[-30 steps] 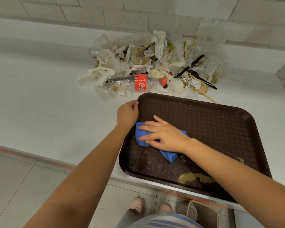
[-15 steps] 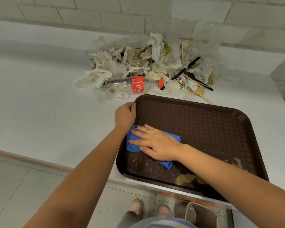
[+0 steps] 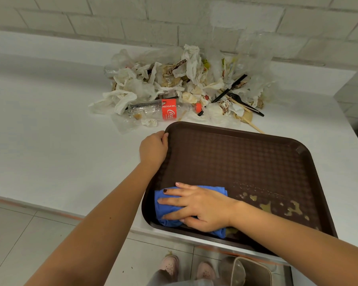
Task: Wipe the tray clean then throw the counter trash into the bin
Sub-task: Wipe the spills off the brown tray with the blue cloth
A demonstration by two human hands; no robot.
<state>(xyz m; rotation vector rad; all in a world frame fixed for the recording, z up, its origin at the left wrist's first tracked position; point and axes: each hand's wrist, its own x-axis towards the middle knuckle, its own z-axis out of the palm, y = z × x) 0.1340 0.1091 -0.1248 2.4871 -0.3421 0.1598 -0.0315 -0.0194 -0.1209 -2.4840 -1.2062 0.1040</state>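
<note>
Pressing flat on a blue cloth (image 3: 163, 213), the right hand (image 3: 196, 205) keeps its fingers straight and spread, its forearm reaching in from 4 o'clock. The cloth sits in the 7 o'clock corner of the brown tray (image 3: 246, 157), which lies at the near edge of the white counter (image 3: 50, 131). The left hand (image 3: 153, 149) curls around the tray's rim at 10 o'clock, gripping it, arm extended from 7 o'clock. Yellowish smears (image 3: 277, 207) lie at 3 o'clock of the cloth. The trash pile (image 3: 184, 83), with a crushed bottle (image 3: 163, 109), lies at the tray's 12 o'clock.
</note>
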